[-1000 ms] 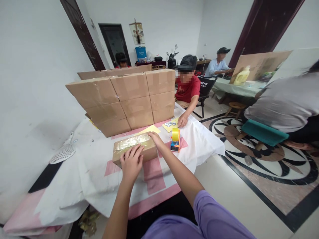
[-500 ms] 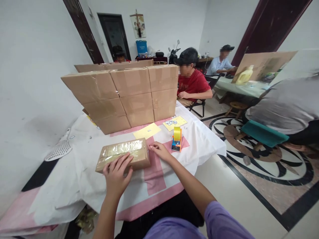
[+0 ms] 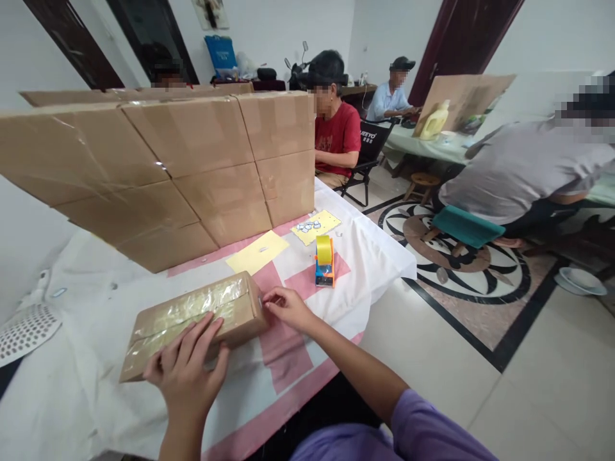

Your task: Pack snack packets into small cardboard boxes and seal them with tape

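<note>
A small flat cardboard box, its top covered in shiny tape, lies on the white and pink tablecloth in front of me. My left hand rests flat on the box's near edge, fingers spread. My right hand touches the box's right end with its fingertips pinched together; what they grip is too small to name. A yellow tape roll in an orange and blue dispenser stands just beyond my right hand.
A wall of stacked cardboard boxes stands at the table's back. Two yellow sheets lie before it. A white perforated object lies far left. A person in red sits behind; others sit at the right.
The box has slid toward me and to the left with my left hand on it. My right hand went from the box's far corner to its right end. The person in red drew an arm back.
</note>
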Demonstrator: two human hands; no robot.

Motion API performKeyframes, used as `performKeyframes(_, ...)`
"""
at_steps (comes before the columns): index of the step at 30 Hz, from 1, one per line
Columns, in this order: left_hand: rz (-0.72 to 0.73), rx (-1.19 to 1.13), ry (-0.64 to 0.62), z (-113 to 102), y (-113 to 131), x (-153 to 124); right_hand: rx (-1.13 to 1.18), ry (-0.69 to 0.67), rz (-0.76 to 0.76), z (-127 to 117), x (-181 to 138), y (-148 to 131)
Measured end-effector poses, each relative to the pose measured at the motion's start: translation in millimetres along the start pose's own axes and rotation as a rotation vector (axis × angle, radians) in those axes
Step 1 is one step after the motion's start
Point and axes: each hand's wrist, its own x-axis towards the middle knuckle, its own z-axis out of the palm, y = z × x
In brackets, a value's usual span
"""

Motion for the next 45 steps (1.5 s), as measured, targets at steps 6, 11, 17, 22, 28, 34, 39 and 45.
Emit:
performKeyframes(6, -0.004, -0.01, -0.026, -3, 2, -1, 0.027, 0.026, -0.06, 4, 15, -1)
performKeyframes(11, 0.004, 0.002, -0.051, -3, 2, 0, 0.025, 0.022, -0.116, 7, 20, -4)
performKeyframes(17, -0.002, 0.005, -0.075, -3, 1, 2, 0.127, -0.114, -0.099, 1, 20, -5)
performKeyframes(22, -0.018, 0.017, -0.085, -4, 3, 2, 0.151, -0.137, -0.092, 0, 22, -8)
performKeyframes(28, -0.04, 0.017, -0.105, -3, 2, -1, 0.08, -0.102, -0.122, 0, 20, -9)
performKeyframes(34, -0.083, 0.038, -0.125, -1, 6, -4, 0.101, -0.09, -0.117, -1, 23, -4)
performKeyframes(39, -0.047, 0.046, -0.147, 0, 7, -3, 0.129, -0.093, -0.097, 2, 23, -1)
performKeyframes(45, -0.042, 0.045, -0.137, 1, 7, -1, 0.16, -0.037, -0.123, 3, 25, 0)
